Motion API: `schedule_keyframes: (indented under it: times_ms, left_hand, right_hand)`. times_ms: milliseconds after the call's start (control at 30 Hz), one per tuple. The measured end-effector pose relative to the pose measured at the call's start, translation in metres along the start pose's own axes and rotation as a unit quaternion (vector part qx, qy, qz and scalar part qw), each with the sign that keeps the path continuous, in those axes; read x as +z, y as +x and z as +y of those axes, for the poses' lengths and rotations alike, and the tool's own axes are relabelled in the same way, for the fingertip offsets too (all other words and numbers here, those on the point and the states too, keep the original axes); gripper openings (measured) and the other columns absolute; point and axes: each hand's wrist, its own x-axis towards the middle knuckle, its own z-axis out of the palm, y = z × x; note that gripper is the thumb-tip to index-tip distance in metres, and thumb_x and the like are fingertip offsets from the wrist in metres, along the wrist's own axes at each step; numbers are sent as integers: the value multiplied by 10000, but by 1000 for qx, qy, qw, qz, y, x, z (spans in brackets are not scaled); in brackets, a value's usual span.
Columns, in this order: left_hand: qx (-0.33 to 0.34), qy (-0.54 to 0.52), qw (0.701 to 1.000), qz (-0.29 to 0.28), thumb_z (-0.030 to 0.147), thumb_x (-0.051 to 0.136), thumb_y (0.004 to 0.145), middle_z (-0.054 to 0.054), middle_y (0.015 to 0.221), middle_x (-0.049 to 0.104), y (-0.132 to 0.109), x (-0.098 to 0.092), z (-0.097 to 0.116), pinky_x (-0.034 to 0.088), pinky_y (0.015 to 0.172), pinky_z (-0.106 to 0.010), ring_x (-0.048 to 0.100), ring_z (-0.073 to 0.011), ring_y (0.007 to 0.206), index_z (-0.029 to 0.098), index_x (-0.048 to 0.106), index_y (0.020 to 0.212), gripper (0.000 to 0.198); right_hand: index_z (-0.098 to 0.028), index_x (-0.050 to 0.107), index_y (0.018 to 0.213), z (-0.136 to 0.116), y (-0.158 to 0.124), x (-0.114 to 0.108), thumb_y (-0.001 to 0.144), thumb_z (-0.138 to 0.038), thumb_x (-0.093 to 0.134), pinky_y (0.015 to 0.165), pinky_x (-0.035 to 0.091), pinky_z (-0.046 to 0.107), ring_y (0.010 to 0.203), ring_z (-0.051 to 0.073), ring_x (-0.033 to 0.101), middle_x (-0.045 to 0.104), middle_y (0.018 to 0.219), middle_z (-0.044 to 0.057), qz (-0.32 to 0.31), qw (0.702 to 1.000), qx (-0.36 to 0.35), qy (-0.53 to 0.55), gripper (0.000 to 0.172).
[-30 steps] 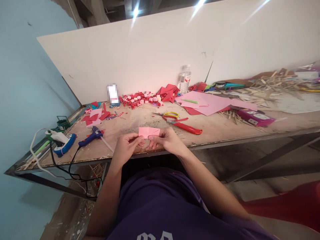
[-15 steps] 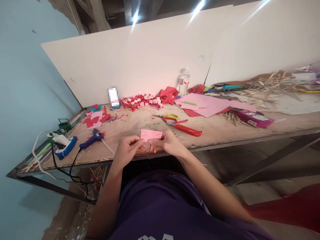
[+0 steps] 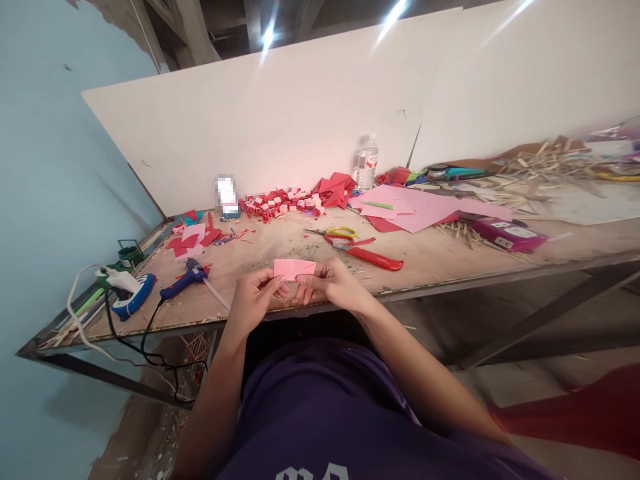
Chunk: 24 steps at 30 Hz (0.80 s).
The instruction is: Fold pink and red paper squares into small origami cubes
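Observation:
A small folded pink paper [image 3: 294, 268] is held just above the near edge of the wooden workbench [image 3: 430, 257]. My left hand [image 3: 256, 298] pinches its lower left edge with thumb and fingers. My right hand [image 3: 336, 283] pinches its lower right side, fingers curled. Both hands are closed on the paper, close together, over the bench's front edge.
A blue glue gun [image 3: 184, 278] and its cable lie left. Red scissors [image 3: 340, 235] and a red cutter [image 3: 373, 257] lie behind the hands. Farther back are several small red pieces [image 3: 280, 200], a water bottle [image 3: 367, 163], pink sheets [image 3: 420, 207], a purple box [image 3: 507, 233] and wood sticks [image 3: 530, 173].
The paper and both hands stay at the bench's front edge; the paper has shifted slightly left and looks flatter. The head view has tilted a little.

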Motion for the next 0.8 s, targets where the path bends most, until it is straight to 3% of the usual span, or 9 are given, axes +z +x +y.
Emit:
schedule_keyframes:
  times_ms: [333,567,700,800]
  left_hand:
    - [0,3,999,48,397,668,881,-34,657,724,1,1,3,549,626,-252,671,-155,602,159,686,680,312]
    - [18,18,999,23,387,657,908,-26,688,719,-1,0,5,556,658,-251,681,-155,635,158,690,719,299]
    - [17,17,1000,4,379,667,910,-17,720,728,0,0,6,560,670,-242,695,-152,654,158,719,828,241]
    - [-1,-11,1000,6,416,667,912,-1,661,704,0,1,7,561,630,-243,675,-144,584,154,718,905,268]
  right_hand:
    - [-108,793,822,1,0,-1,826,-575,737,591,499,256,594,188,717,752,664,89,27,1000,8,9,470]
    - [-136,797,906,-2,-2,1,826,-522,762,580,495,249,672,194,718,763,742,66,68,998,-4,2,396]
    - [-151,798,838,0,0,1,840,-544,735,586,515,259,630,170,669,735,704,47,120,993,-14,15,398]
    - [-157,801,822,1,0,2,847,-553,723,616,536,273,661,180,679,738,736,52,123,992,-22,7,404]
